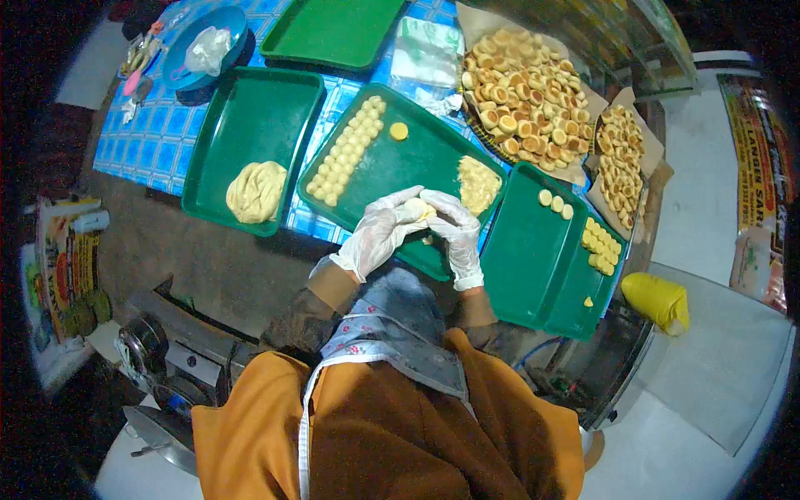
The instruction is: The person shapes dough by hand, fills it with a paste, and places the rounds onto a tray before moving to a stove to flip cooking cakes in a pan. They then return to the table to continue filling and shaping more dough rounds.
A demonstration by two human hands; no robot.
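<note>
Both my hands wear thin white gloves and meet over the near edge of the middle green tray [417,150]. My left hand [385,225] and my right hand [452,229] have their fingers closed together around a small pale yellow piece of dough [427,211], mostly hidden by the fingers. On that tray, rows of small dough balls [346,154] lie at the left, a flat yellow disc [399,132] near the top, and a rough pale mass [477,185] just beyond my right hand. A large dough lump [257,192] rests on the left green tray [258,108].
At the right, green trays [525,258] hold pale rounds [556,204] and yellow pieces [600,247]. Browned rounds fill baskets [527,100] at the back right. A blue basin [179,71] stands back left, a yellow bag [656,302] at far right.
</note>
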